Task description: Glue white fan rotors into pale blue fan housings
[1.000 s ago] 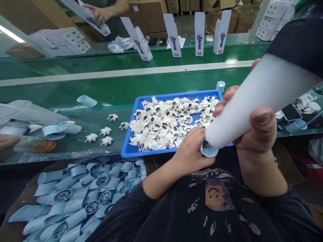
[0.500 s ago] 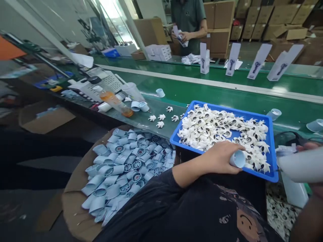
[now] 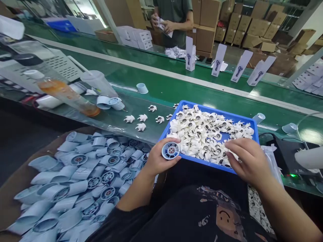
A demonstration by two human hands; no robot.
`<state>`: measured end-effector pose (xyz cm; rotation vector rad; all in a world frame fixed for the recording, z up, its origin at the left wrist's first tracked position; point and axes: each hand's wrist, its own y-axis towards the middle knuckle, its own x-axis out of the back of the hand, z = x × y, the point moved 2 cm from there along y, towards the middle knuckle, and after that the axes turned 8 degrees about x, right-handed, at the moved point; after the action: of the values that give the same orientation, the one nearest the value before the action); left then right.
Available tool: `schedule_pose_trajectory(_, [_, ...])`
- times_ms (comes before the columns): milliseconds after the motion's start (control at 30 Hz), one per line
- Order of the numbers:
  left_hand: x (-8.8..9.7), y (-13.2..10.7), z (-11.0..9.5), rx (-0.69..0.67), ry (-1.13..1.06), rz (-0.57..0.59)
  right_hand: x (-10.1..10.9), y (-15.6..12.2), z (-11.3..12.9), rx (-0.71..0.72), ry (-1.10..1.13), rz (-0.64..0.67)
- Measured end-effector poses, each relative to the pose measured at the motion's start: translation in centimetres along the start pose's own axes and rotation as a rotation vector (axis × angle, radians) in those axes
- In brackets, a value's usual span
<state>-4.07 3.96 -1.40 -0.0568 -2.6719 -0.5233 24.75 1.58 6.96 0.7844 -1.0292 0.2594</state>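
Note:
My left hand [image 3: 158,158] is closed around a light blue fan housing [image 3: 171,150] at the front left corner of the blue tray [image 3: 202,160]. The housing's round end, with spokes and a reddish centre, faces up toward me. My right hand [image 3: 248,161] reaches over the tray's right part, its curved thumb and forefinger apart just above the white fan impellers [image 3: 194,134]. Nothing shows held between those fingertips. On the left, a large brown container [image 3: 15,191] is heaped with similar light blue housings [image 3: 73,195].
Several loose impellers [image 3: 140,126] lie left of the tray, near a tilted bottle [image 3: 68,95] of orange liquid. A white cylindrical device [image 3: 309,158] and black box [image 3: 287,156] stand right. Upright cartons [image 3: 218,60] line the green belt [image 3: 161,75]; a person [image 3: 174,23] works beyond.
My right hand has come from beside the white device to above the impellers. My left hand has shifted left with the housing, whose spoked end now faces me. The view has turned.

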Motion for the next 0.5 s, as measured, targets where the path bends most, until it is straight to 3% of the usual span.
schedule_pose_trajectory(133, [1.4, -0.5, 0.9, -0.071, 0.084, -0.120, -4.3, 4.6, 0.9, 0.229, -0.137, 0.207])
schedule_pose_trajectory(200, [3.7, -0.2, 2.6, -0.015, 0.144, -0.211, -5.5, 6.0, 1.3, 0.278, -0.120, 0.258])
schedule_pose_trajectory(267, [6.9, 0.5, 5.0, 0.149, 0.215, -0.248, -6.0, 6.7, 1.5, 0.317, -0.102, 0.255])
schedule_pose_trajectory(300, [8.4, 1.0, 6.4, 0.256, 0.257, -0.220, -6.1, 7.0, 1.5, 0.334, -0.092, 0.253])
schedule_pose_trajectory(367, [10.7, 2.1, 8.9, 0.463, 0.361, -0.051, -6.2, 7.5, 1.5, 0.367, -0.078, 0.259])
schedule_pose_trajectory(433, [11.7, 3.7, 10.8, 0.584, 0.452, 0.170, -6.4, 8.1, 1.6, 0.391, -0.064, 0.262])
schedule_pose_trajectory(500, [11.6, 5.5, 11.9, 0.620, 0.496, 0.318, -6.7, 8.5, 1.9, 0.396, -0.041, 0.266])
